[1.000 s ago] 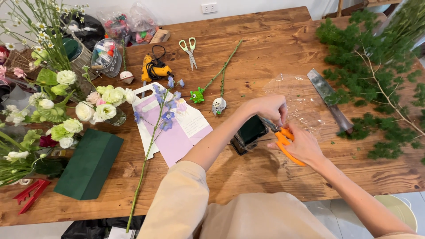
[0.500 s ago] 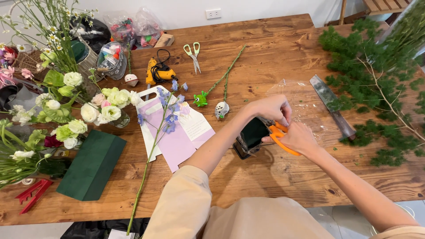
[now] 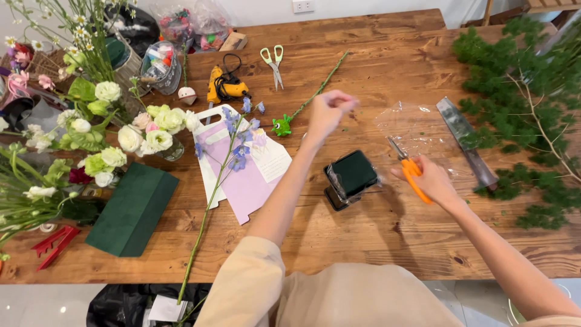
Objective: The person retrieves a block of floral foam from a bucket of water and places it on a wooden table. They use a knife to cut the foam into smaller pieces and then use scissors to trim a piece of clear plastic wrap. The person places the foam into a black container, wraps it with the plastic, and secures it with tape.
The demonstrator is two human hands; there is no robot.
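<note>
The left hand [image 3: 327, 112] is now lifting away from the small dark green block [image 3: 351, 177], up over the table [image 3: 387, 242]. A second ago it was down beside the right hand [image 3: 433, 180], close over the block. Its grip is curled together, and whether anything is pinched in it I cannot tell; the hand is blurring. The right hand is holding back too, its grip clamped on the orange-handled scissors [image 3: 408, 169], blades pointing toward the clear film [image 3: 417, 127]. So the close work over the block seems to be pausing: the block is lying alone near the table's middle, partly wrapped in film, between the two hands.

Around it the wooden table is carrying a lilac paper bag [image 3: 245, 175] with a blue-flowered stem across it, a bigger green foam brick [image 3: 130, 209], white flowers [image 3: 145, 130], a glue gun [image 3: 221, 89], a second pair of scissors [image 3: 273, 60], a long knife [image 3: 466, 142] and feathery greenery [image 3: 526, 109]. A white wall is standing behind.
</note>
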